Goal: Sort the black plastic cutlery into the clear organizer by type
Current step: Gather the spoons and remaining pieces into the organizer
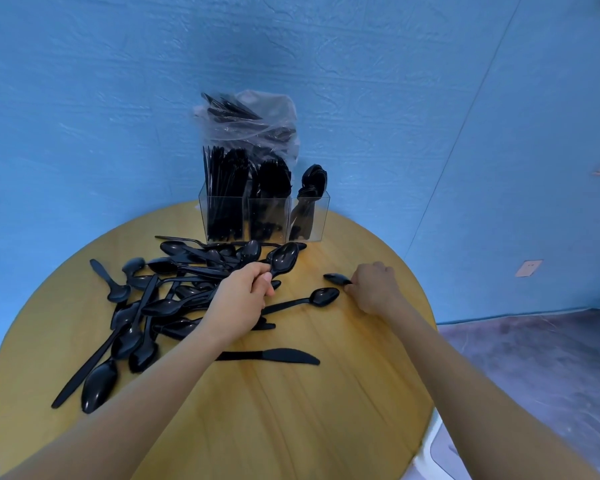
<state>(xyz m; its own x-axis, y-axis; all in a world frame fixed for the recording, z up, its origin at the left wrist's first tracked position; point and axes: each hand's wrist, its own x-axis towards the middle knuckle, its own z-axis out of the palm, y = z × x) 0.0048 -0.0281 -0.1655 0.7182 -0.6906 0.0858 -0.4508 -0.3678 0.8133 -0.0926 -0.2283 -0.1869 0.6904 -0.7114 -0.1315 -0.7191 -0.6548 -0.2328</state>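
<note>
A clear organizer [321, 216] with three compartments stands at the far edge of the round wooden table [291, 410]. Its compartments hold upright black cutlery, with spoons in the right one. A pile of black spoons [160, 299] lies on the table's left half. My left hand [243, 292] grips the handle of a black spoon [284, 258], bowl pointing toward the organizer. My right hand [374, 285] pinches the handle of a second spoon [336, 278] lying on the table. Another spoon [321, 296] lies between my hands. A black knife [274, 355] lies nearer to me.
A clear plastic bag [250, 123] with more black cutlery sits behind and above the organizer against the blue wall. The floor shows at the right beyond the table's edge.
</note>
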